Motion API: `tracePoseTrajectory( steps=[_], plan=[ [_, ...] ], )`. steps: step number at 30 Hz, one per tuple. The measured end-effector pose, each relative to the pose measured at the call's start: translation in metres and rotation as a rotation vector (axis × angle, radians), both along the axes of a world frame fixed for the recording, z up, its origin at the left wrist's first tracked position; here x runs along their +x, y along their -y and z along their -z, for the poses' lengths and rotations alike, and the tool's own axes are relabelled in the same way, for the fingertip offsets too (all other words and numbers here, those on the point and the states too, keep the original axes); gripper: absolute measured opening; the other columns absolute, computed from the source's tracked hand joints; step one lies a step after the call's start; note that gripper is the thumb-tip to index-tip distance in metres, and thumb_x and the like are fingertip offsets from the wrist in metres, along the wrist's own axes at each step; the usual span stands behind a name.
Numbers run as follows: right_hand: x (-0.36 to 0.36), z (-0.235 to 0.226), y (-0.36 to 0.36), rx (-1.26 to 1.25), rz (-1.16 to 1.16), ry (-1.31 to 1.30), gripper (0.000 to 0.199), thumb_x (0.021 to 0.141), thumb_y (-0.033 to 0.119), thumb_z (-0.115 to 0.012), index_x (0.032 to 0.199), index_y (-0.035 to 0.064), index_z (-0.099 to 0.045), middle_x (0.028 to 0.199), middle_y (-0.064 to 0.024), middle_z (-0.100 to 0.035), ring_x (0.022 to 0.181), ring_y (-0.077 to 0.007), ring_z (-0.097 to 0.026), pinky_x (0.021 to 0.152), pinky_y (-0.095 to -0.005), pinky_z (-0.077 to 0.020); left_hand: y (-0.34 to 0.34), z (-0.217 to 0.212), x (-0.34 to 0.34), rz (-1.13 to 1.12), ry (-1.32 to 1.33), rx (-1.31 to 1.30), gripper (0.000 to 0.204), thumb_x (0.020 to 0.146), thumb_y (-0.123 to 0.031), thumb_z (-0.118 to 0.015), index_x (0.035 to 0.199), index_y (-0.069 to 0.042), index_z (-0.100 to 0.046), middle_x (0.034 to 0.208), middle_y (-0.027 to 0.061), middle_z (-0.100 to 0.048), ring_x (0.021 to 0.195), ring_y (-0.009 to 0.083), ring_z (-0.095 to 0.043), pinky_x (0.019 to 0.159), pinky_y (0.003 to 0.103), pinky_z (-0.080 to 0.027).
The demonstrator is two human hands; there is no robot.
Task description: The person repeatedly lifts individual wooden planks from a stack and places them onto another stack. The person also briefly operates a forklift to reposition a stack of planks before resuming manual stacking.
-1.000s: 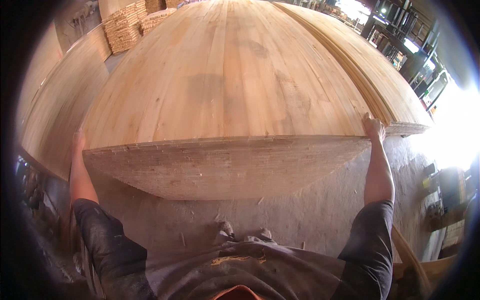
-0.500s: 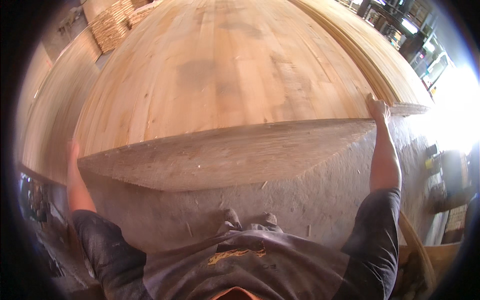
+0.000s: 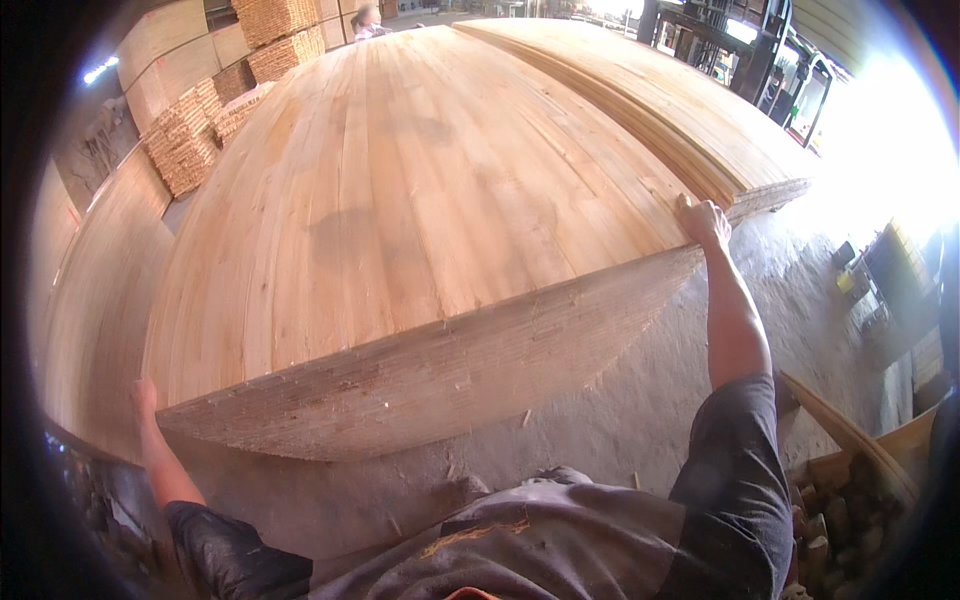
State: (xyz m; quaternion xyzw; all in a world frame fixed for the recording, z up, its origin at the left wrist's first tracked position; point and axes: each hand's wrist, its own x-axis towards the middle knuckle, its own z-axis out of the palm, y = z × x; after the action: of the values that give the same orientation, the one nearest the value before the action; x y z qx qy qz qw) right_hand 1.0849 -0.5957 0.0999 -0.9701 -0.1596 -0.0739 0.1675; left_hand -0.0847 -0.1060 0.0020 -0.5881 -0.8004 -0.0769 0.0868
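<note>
A tall stack of large, pale wooden panels stands in front of me, its top wooden panel [image 3: 400, 220] made of joined strips with a few dark smudges. My right hand [image 3: 706, 222] grips this panel at its near right corner, thumb on top and fingers bent around the edge. At the near left corner, my left hand [image 3: 146, 396] holds the panel's side edge, its fingers mostly hidden. Rough layered edges show on the stack's near face [image 3: 430, 375].
A second panel stack [image 3: 660, 90] adjoins on the right, and another wooden stack [image 3: 100, 290] stands at left. Bundled timber [image 3: 185, 140] is piled behind. A forklift [image 3: 765, 60] stands far right; a person [image 3: 368, 20] is at the back. Wood scraps lie on the concrete floor [image 3: 620, 410].
My view has tilted up and turned, so more of the background shows. Both hands stay at the panel's near corners; the panel appears more slanted in view.
</note>
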Motion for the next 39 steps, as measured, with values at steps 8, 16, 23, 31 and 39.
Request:
tracePoseTrajectory(
  steps=[8,16,23,31,39],
  plan=[
    [0.059,0.002,0.047,0.139,-0.244,-0.065,0.062,0.102,0.058,-0.062,0.098,-0.0006,-0.082,0.09,-0.0206,-0.08,0.094,-0.0324,-0.079,0.085,-0.046,-0.0593,0.027,-0.127,0.312,0.296,-0.159,0.283,0.047,0.112,-0.028,-0.054,0.147,0.003,-0.059,0.138,0.0262,-0.067,0.133,0.039,-0.064,0.113,0.051,-0.049],
    [0.285,0.052,0.118,1.498,-0.102,-0.217,0.041,0.107,0.029,-0.071,0.119,-0.0098,-0.071,0.102,-0.0155,-0.077,0.084,-0.0221,-0.076,0.07,-0.032,-0.0604,0.206,-0.221,0.951,1.565,0.617,0.141,0.029,0.107,-0.023,-0.068,0.12,0.003,-0.072,0.1,0.0028,-0.072,0.094,0.0095,-0.065,0.086,0.031,-0.054],
    [0.376,0.036,0.102,1.686,0.034,-0.641,0.042,0.101,0.021,-0.08,0.12,-0.0131,-0.065,0.102,-0.0168,-0.071,0.085,-0.023,-0.071,0.074,-0.0334,-0.0605,0.37,-0.185,1.37,1.412,0.851,-0.768,0.054,0.112,-0.043,-0.062,0.129,0.008,-0.067,0.11,0.0164,-0.077,0.097,0.0191,-0.076,0.087,0.036,-0.063],
    [0.395,0.009,0.094,1.689,-0.05,-0.569,0.032,0.1,0.019,-0.081,0.107,-0.0083,-0.065,0.083,-0.0068,-0.064,0.063,-0.0136,-0.064,0.051,-0.0235,-0.0482,0.457,-0.131,1.504,0.858,1.446,-0.628,0.064,0.103,-0.04,-0.075,0.129,0.018,-0.065,0.12,0.0314,-0.075,0.107,0.0348,-0.077,0.093,0.046,-0.062],
    [0.402,0.018,0.089,1.662,-0.129,-0.622,0.018,0.101,0.01,-0.076,0.097,-0.0033,-0.066,0.074,-0.0031,-0.06,0.053,-0.011,-0.057,0.043,-0.0239,-0.0407,0.46,-0.107,1.531,0.647,1.666,-0.557,0.043,0.096,-0.025,-0.08,0.111,0.015,-0.073,0.109,0.031,-0.077,0.1,0.0352,-0.078,0.086,0.045,-0.061]
  ],
)
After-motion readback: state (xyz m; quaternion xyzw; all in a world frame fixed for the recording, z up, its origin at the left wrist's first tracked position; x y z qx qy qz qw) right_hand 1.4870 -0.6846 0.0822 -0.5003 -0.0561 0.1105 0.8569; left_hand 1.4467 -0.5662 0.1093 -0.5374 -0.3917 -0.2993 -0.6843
